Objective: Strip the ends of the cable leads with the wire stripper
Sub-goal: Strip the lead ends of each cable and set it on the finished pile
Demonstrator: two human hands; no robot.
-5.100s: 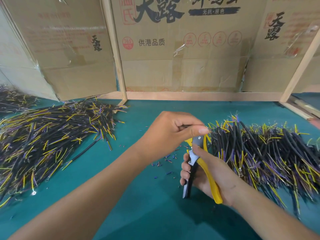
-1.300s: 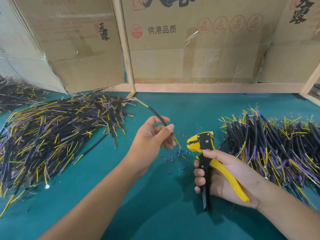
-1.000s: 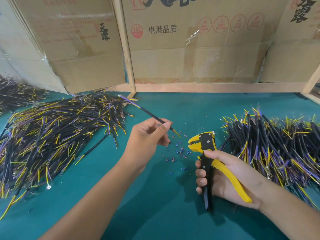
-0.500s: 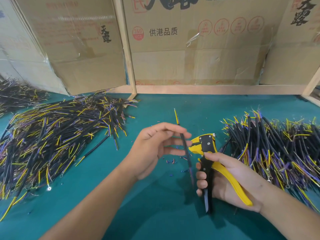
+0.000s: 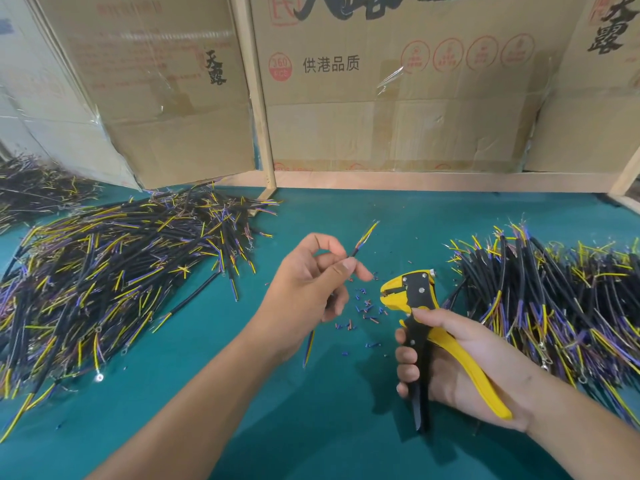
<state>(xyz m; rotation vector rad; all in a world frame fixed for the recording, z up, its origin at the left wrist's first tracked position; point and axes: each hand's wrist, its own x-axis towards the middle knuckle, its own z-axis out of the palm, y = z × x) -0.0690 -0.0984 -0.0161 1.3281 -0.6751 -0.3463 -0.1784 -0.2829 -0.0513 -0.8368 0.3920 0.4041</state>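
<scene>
- Cable (image 5: 356, 249) sits pinched between the thumb and fingers of the left hand (image 5: 308, 282), over the middle of the counter (image 5: 346, 427); its far end, with loose yellow and purple leads, points up toward the back edge, and its other end hangs out below the palm.
- Stripper (image 5: 414, 306) stands upright in the right hand (image 5: 446, 362), fingers wrapped round the black handle, the yellow handle lying across the palm; its mouth stands agape, facing the left hand, and holds nothing.
- Cable and stripper are near each other but apart; I judge the step to be feeding a lead end into the mouth.
- Doing it well likely means fanning the leads so only one goes in, laying it straight across the blades, and keeping the pinch close to the end so it cannot bend away.
- Squeezing should wait until the lead is seated; a shallow bite would strip too little.
- Heaps of cables lie at the left side (image 5: 114, 271) and right side (image 5: 554, 299) of the counter, with insulation bits (image 5: 363, 306) between the hands.
</scene>
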